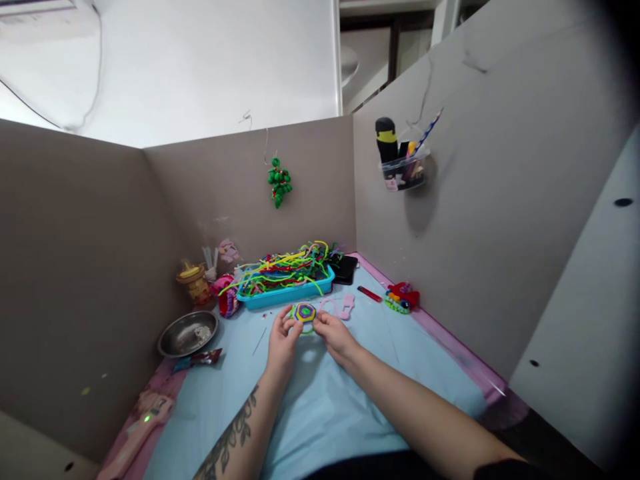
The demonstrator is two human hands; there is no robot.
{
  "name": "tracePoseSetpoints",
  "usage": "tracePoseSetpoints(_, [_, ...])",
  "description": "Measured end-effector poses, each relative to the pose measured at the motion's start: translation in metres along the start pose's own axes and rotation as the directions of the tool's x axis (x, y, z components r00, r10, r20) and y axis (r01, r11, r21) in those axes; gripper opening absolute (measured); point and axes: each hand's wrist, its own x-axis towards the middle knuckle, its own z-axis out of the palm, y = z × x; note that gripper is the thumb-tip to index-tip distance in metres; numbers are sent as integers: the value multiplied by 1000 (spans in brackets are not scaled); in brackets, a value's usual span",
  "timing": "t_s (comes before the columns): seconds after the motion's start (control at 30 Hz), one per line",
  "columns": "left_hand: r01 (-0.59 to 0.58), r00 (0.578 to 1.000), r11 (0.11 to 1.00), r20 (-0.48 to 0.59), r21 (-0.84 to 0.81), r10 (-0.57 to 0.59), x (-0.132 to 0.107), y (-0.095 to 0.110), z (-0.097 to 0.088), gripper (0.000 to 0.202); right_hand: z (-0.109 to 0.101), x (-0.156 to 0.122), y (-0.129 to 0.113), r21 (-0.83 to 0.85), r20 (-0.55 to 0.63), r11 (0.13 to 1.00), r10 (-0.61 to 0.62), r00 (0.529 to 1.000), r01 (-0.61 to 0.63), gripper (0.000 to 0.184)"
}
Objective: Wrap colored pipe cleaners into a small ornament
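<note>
Centrally, a small, many-sided disc (305, 313) banded in yellow, blue and purple is held over a pale blue cloth (425, 373), a bright green strand (307, 332) curving beneath it. The left hand (284, 333) pinches its left edge between thumb and curled fingers; the right hand (334, 331) has its right edge, fingertips drawn close together. These 2 grips are narrow and hide parts of the rim.

Nearby on the right lie a flat, pale pink cut-out piece (347, 307) and a slim red stick (369, 293). Behind stands a bright blue rectangular tray (285, 297) heaped with tangled multicoloured strands (280, 267), several overhanging its front, with a flat black case (345, 270) beside it. Leftward are a thin dark rod (259, 341), a round shiny metal bowl (173, 341) and a crinkled brown-and-blue wrapper (200, 359). A knobbly green ornament (279, 183) hangs against the grey back panel (210, 180).
</note>
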Motion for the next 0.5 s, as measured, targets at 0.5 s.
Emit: tracePoseSetpoints(0.5, [85,990,996,117,-22,-82,9,-5,-12,47,-13,1,-25,-12,-124,1000,-17,992,16,31])
